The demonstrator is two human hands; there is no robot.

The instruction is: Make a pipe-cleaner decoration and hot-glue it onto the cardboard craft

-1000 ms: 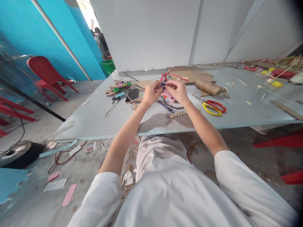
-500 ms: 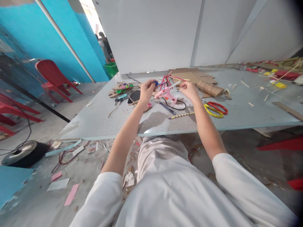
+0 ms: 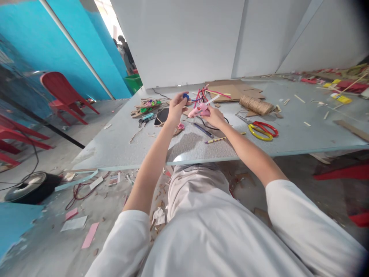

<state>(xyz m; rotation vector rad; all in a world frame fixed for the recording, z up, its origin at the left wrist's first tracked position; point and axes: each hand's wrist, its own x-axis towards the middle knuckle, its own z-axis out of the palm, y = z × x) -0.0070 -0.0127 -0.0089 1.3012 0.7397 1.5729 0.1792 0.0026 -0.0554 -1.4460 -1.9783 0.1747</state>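
Between the fingers of my left hand (image 3: 176, 108) is a small blue flower-like piece (image 3: 186, 96). My right hand (image 3: 215, 117) is wrapped round the handle of a pink glue gun (image 3: 198, 110), whose nozzle points left toward my left hand. A white glue stick (image 3: 212, 100) juts out of the gun's back end. Behind the gun lie red and pink pipe cleaners (image 3: 203, 93). Below my hands are a dark pen (image 3: 203, 130) and a patterned yellow pencil (image 3: 216, 140). A pink flower (image 3: 180, 126) on a brown piece sits beside my left wrist.
Right of my hands lie a twine roll (image 3: 256, 105) and scissors (image 3: 262, 130) with red and yellow handles. Cardboard (image 3: 230, 90) lies at the back by the white board. To the left are a phone (image 3: 162, 116), keys (image 3: 145, 120) and twine pieces with green flowers (image 3: 147, 107).
My right hand has moved left and down onto the glue gun and taken hold of its handle. My left hand has shifted slightly up with the blue piece.
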